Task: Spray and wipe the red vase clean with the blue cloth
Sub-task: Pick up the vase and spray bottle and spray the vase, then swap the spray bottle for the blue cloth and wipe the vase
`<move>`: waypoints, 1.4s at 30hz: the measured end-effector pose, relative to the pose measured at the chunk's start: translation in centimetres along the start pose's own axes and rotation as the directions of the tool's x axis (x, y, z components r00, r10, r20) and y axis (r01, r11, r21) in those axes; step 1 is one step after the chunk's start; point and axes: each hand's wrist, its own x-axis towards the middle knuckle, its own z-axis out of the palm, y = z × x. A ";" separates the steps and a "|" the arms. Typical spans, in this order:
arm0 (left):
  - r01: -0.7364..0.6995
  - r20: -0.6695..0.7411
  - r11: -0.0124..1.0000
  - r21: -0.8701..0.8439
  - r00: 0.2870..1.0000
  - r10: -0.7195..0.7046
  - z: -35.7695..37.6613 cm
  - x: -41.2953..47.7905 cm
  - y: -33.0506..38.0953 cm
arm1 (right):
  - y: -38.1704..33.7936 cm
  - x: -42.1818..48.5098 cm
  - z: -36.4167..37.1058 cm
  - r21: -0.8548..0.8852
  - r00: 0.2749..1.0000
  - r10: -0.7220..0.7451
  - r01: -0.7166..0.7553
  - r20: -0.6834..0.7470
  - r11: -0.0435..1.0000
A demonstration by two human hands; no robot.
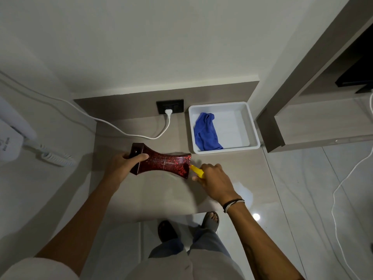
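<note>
The red speckled vase (165, 163) is held sideways above the small table (161, 199). My left hand (126, 165) grips its dark left end. My right hand (215, 183) is closed around a spray bottle with a yellow nozzle (197, 171), most of the bottle hidden under the hand. The nozzle tip points at the vase's right end and nearly touches it. The blue cloth (205, 132) lies crumpled in a white tray (253, 126) at the table's back right.
A white cable (125, 133) runs across the table's back to a black wall socket (170, 106). A white appliance with a coiled cord (54, 157) is at the left. A shelf unit (314, 122) stands to the right. More white cables trail on the glossy floor.
</note>
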 end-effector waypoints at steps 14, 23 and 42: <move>-0.546 0.192 0.701 0.459 0.831 0.521 1.0 -1.4 5.7 | 6.2 6.9 -12.9 0.319 0.886 0.106 0.050 -0.452 0.946; -0.585 0.253 0.579 0.568 0.794 0.553 2.3 -1.7 6.7 | 8.9 13.7 -11.9 0.356 0.887 0.219 -0.067 -0.407 0.932; -0.583 0.183 0.545 0.602 0.766 0.616 4.2 -2.0 5.8 | 4.2 19.8 -3.6 -0.320 0.992 -0.114 0.123 0.046 0.939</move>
